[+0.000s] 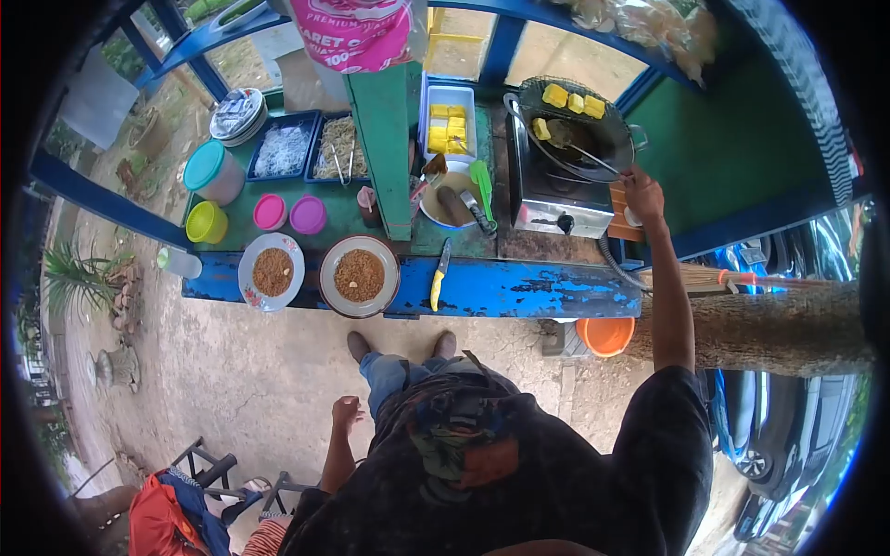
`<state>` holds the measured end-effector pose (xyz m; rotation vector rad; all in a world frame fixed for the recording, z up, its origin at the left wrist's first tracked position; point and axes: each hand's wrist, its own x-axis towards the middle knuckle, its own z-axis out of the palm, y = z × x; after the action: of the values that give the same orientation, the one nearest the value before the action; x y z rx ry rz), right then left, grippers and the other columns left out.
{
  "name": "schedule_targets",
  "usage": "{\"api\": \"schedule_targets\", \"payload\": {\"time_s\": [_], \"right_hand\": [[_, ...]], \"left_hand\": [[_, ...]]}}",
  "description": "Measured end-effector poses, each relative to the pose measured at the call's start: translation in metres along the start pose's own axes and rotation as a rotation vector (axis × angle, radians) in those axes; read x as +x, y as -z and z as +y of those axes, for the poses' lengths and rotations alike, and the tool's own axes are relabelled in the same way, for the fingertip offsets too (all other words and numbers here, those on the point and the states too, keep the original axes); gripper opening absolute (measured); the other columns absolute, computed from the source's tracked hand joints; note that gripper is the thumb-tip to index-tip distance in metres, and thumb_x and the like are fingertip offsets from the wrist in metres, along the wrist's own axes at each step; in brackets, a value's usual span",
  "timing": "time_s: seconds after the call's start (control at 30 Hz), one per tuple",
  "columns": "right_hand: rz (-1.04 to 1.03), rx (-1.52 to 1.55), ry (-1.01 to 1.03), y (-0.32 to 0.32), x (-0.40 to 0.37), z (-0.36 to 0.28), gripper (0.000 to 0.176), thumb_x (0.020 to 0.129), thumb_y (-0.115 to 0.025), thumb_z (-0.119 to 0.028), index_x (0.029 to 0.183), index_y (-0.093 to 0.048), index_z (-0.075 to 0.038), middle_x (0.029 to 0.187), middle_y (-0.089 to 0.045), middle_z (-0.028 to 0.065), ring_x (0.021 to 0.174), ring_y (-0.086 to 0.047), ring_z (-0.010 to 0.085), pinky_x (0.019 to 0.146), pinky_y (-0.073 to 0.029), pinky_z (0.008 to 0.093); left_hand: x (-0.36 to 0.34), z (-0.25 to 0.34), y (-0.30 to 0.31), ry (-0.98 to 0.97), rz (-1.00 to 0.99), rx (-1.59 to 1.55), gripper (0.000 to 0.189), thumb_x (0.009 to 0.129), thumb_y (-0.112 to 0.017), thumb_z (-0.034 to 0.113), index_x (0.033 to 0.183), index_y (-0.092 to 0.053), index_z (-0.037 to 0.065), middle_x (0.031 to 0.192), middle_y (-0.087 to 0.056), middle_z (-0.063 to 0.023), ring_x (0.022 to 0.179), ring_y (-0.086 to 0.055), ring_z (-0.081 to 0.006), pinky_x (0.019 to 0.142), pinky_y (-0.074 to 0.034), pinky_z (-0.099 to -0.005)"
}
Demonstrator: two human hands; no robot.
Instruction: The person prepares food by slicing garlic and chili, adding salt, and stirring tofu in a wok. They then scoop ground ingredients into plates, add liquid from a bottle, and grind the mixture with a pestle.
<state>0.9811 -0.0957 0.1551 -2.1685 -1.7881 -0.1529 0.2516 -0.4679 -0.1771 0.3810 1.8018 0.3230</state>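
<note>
My right hand (642,193) is closed around the handle of a metal spatula (593,159), whose blade rests inside the wok (601,169) on the stove (559,219). Dark oil appears to fill the wok's bottom. Several yellow tofu pieces (554,95) sit on a wire rack (533,88) along its far rim, and one tofu piece (540,129) is beside the blade. My left hand (348,410) hangs low by my left side, away from the counter, its fingers curled in with nothing visible in them.
Two plates of crushed brown peanuts (360,275) and a yellow-handled knife (440,274) lie on the blue ledge (538,283). A tray of yellow tofu (447,128), a mortar bowl with a pestle (454,206) and a green post (387,153) stand left of the stove. Behind me, someone sits.
</note>
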Motion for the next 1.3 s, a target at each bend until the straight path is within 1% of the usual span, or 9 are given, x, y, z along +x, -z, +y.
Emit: {"api": "schedule_targets", "payload": {"time_s": [0.17, 0.5, 0.57, 0.77, 0.9, 0.97, 1.07, 1.2, 1.3], "right_hand": [[0.002, 0.039, -0.008, 0.007, -0.008, -0.02, 0.013, 0.094, -0.066, -0.021, 0.103, -0.069, -0.012, 0.098, -0.074, 0.0148, 0.096, -0.071, 0.0389, 0.08, -0.055, 0.049], [-0.078, 0.421, 0.046, 0.018, -0.01, 0.028, 0.021, 0.094, -0.068, -0.022, 0.107, -0.07, -0.005, 0.093, -0.072, 0.0164, 0.085, -0.071, 0.0277, 0.079, -0.054, 0.0395], [-0.181, 0.287, -0.176, 0.039, -0.016, 0.021, 0.021, 0.094, -0.068, -0.023, 0.105, -0.071, -0.004, 0.087, -0.071, 0.0152, 0.079, -0.069, 0.0231, 0.074, -0.052, 0.0381], [-0.131, 0.242, -0.219, 0.089, -0.011, 0.05, 0.022, 0.095, -0.067, -0.024, 0.102, -0.073, -0.004, 0.081, -0.07, 0.0136, 0.071, -0.063, 0.0164, 0.067, -0.049, 0.0364], [-0.037, 0.197, -0.185, 0.117, 0.014, 0.076, 0.022, 0.095, -0.066, -0.025, 0.104, -0.074, -0.007, 0.082, -0.07, 0.0146, 0.073, -0.067, 0.0196, 0.069, -0.051, 0.0373], [0.031, 0.076, -0.158, 0.117, 0.038, 0.093, 0.021, 0.095, -0.064, -0.025, 0.106, -0.074, -0.009, 0.088, -0.073, 0.0164, 0.081, -0.072, 0.0282, 0.074, -0.054, 0.0401], [0.027, -0.085, -0.166, 0.116, 0.066, 0.075, 0.019, 0.096, -0.061, -0.022, 0.106, -0.073, -0.011, 0.094, -0.074, 0.0182, 0.092, -0.072, 0.0374, 0.079, -0.056, 0.0444], [0.018, -0.264, -0.126, 0.102, 0.081, 0.039, 0.017, 0.094, -0.061, -0.018, 0.107, -0.068, -0.01, 0.097, -0.073, 0.0197, 0.095, -0.071, 0.0411, 0.08, -0.056, 0.0492], [0.005, -0.388, 0.039, 0.1, 0.08, 0.028, 0.016, 0.093, -0.06, -0.015, 0.108, -0.063, -0.009, 0.099, -0.073, 0.0202, 0.094, -0.071, 0.0418, 0.08, -0.056, 0.0521]], "left_hand": [[0.007, 0.012, 0.008, -0.03, -0.026, 0.061, 0.032, 0.098, -0.061, 0.021, 0.124, -0.063, 0.002, 0.104, -0.071, -0.0147, 0.084, -0.075, -0.0286, 0.068, -0.062, -0.0406], [0.002, 0.033, 0.003, -0.06, -0.047, 0.069, 0.031, 0.098, -0.061, 0.021, 0.123, -0.062, 0.002, 0.103, -0.07, -0.0141, 0.082, -0.074, -0.0274, 0.067, -0.062, -0.041], [0.009, 0.026, 0.005, -0.041, -0.054, 0.095, 0.033, 0.098, -0.062, 0.022, 0.124, -0.062, 0.001, 0.102, -0.07, -0.014, 0.081, -0.074, -0.0275, 0.067, -0.062, -0.041], [0.02, 0.03, 0.005, -0.037, -0.071, 0.096, 0.034, 0.098, -0.062, 0.022, 0.125, -0.061, 0.001, 0.103, -0.07, -0.0147, 0.08, -0.074, -0.0273, 0.066, -0.062, -0.0407], [0.015, 0.037, 0.002, -0.037, -0.064, 0.074, 0.033, 0.098, -0.062, 0.021, 0.124, -0.062, 0.001, 0.102, -0.07, -0.0151, 0.08, -0.074, -0.0274, 0.064, -0.061, -0.0404], [0.015, 0.035, 0.002, -0.054, -0.059, 0.045, 0.032, 0.098, -0.062, 0.02, 0.123, -0.063, 0.001, 0.102, -0.07, -0.0156, 0.079, -0.074, -0.0276, 0.064, -0.062, -0.0401], [0.006, 0.035, -0.001, -0.036, -0.04, 0.036, 0.032, 0.097, -0.062, 0.019, 0.123, -0.063, 0.001, 0.101, -0.07, -0.0164, 0.078, -0.074, -0.0282, 0.064, -0.062, -0.0405], [0.004, 0.024, 0.001, -0.03, -0.041, 0.069, 0.034, 0.097, -0.063, 0.021, 0.124, -0.061, 0.001, 0.104, -0.07, -0.0177, 0.082, -0.075, -0.0303, 0.066, -0.062, -0.0422], [0.003, 0.017, 0.006, -0.008, -0.051, 0.071, 0.035, 0.098, -0.063, 0.022, 0.126, -0.061, 0.001, 0.106, -0.07, -0.0176, 0.085, -0.075, -0.0303, 0.069, -0.062, -0.0425]]}}
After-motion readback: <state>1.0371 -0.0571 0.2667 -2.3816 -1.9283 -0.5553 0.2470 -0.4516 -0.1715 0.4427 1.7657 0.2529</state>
